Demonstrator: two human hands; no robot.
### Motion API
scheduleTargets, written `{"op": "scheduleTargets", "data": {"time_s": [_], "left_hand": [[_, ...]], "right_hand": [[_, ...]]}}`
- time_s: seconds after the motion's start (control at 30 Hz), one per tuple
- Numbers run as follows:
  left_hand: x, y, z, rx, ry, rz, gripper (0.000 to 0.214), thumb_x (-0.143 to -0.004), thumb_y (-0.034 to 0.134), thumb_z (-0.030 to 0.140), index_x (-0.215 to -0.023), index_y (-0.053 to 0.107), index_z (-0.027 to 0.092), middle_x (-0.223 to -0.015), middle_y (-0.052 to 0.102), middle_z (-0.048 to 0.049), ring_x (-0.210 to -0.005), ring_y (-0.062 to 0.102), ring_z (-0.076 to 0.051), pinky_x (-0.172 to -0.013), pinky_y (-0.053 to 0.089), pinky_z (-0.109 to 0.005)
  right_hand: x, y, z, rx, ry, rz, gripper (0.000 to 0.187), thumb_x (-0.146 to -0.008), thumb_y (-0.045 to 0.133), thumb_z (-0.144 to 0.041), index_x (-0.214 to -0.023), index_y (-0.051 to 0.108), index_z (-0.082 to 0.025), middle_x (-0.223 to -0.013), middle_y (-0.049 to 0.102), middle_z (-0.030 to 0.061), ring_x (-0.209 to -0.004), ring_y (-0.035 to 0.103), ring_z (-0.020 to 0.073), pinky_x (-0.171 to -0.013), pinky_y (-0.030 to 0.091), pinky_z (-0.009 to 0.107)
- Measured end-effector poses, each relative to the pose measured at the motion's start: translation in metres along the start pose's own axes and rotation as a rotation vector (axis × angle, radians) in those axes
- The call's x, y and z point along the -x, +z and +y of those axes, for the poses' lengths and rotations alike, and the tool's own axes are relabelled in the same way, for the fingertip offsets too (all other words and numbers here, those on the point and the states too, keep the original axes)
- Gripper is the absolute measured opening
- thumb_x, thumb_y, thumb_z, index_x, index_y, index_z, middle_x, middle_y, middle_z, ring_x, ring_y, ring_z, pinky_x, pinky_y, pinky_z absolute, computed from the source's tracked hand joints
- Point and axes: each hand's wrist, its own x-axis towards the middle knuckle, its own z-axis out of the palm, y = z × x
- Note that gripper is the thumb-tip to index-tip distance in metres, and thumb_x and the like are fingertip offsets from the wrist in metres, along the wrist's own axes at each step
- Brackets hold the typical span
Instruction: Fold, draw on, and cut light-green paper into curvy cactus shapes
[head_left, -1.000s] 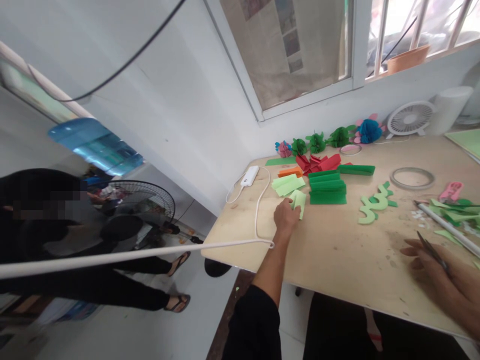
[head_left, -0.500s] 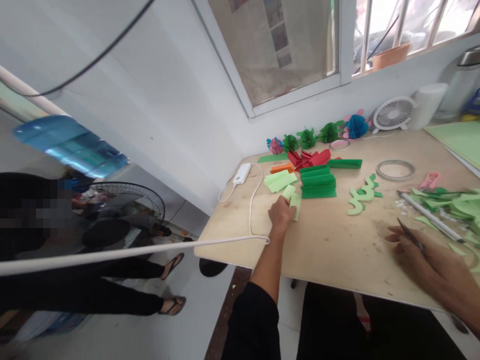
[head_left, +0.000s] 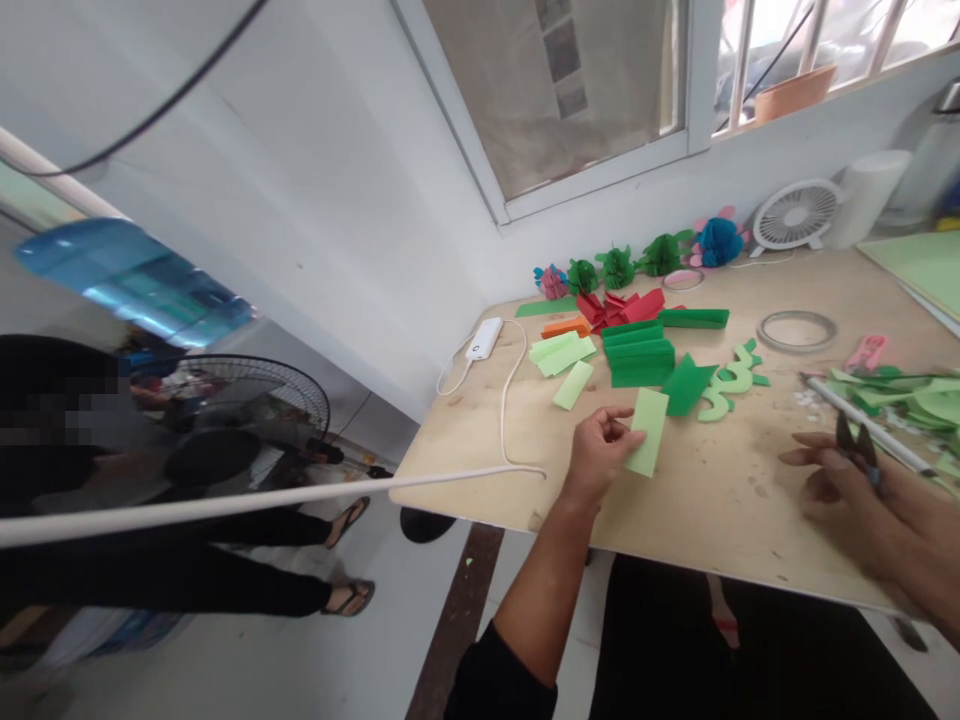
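My left hand point(head_left: 600, 452) pinches a folded light green paper strip point(head_left: 648, 432) and holds it just above the wooden table point(head_left: 675, 500). A second light green strip point(head_left: 573, 385) lies flat behind it, close to a small pile of light green pieces point(head_left: 561, 352). My right hand point(head_left: 862, 495) rests on the table at the right, closed around dark scissors point(head_left: 855, 445) whose blades point up. A stack of folded dark green paper point(head_left: 639, 358) sits between the two hands, farther back.
Red and orange folded papers point(head_left: 622, 310), paper flowers point(head_left: 615, 268), tape rings point(head_left: 796, 330), a small white fan point(head_left: 793, 214) and green scraps point(head_left: 900, 395) cover the back and right of the table. A white charger with cable point(head_left: 484, 340) lies at the left edge. A person sits on the floor at left beside a floor fan point(head_left: 247, 400).
My left hand has lifted one light green strip off the pile and drawn it toward me, leaving another strip lying behind. My right hand has raised the scissors slightly.
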Motion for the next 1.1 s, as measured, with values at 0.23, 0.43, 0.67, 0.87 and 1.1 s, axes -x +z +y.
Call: {"op": "scheduleTargets", "data": {"time_s": [0.23, 0.43, 0.67, 0.87, 1.1], "left_hand": [[0.029, 0.028, 0.006, 0.213, -0.026, -0.104, 0.037, -0.06, 0.087, 0.043, -0.078, 0.075, 0.013, -0.073, 0.07, -0.0031, -0.065, 0.058, -0.011, -0.065, 0.047, -0.025], [0.045, 0.047, 0.009, 0.257, -0.061, -0.132, 0.036, -0.06, 0.088, 0.043, -0.065, 0.067, 0.015, -0.06, 0.061, 0.0023, -0.056, 0.048, -0.007, -0.059, 0.039, -0.022], [0.051, 0.048, 0.013, 0.304, -0.09, -0.16, 0.03, -0.066, 0.082, 0.043, -0.073, 0.074, 0.015, -0.069, 0.067, -0.0011, -0.064, 0.053, -0.01, -0.068, 0.044, -0.025], [0.05, 0.044, 0.016, 0.258, -0.105, -0.207, 0.024, -0.066, 0.079, 0.038, -0.07, 0.075, 0.015, -0.064, 0.065, -0.0013, -0.063, 0.051, -0.011, -0.065, 0.041, -0.025], [0.051, 0.044, 0.011, 0.165, -0.078, -0.24, 0.023, -0.073, 0.074, 0.038, -0.074, 0.074, 0.015, -0.067, 0.066, -0.0018, -0.062, 0.054, -0.011, -0.066, 0.044, -0.025]], "right_hand": [[-0.003, 0.023, -0.034, -0.045, 0.043, -0.135, 0.049, -0.074, 0.057, -0.069, -0.06, 0.067, -0.023, -0.081, 0.076, 0.0075, -0.06, 0.061, 0.0188, -0.053, 0.046, 0.031], [0.005, 0.044, -0.037, -0.123, 0.119, -0.15, 0.052, -0.07, 0.062, -0.071, -0.052, 0.054, -0.024, -0.043, 0.047, -0.0024, -0.04, 0.041, 0.0122, -0.039, 0.031, 0.027], [0.009, 0.038, -0.038, -0.182, 0.179, -0.151, 0.056, -0.069, 0.062, -0.076, -0.053, 0.048, -0.024, -0.047, 0.043, -0.0038, -0.043, 0.037, 0.0103, -0.039, 0.028, 0.026], [0.009, 0.032, -0.042, -0.192, 0.251, -0.141, 0.059, -0.068, 0.06, -0.079, -0.052, 0.042, -0.025, -0.047, 0.042, -0.0038, -0.043, 0.035, 0.0103, -0.039, 0.027, 0.026], [0.01, 0.033, -0.04, -0.214, 0.303, -0.135, 0.056, -0.068, 0.064, -0.076, -0.055, 0.045, -0.025, -0.049, 0.043, -0.0033, -0.043, 0.036, 0.0104, -0.038, 0.027, 0.027]]}}
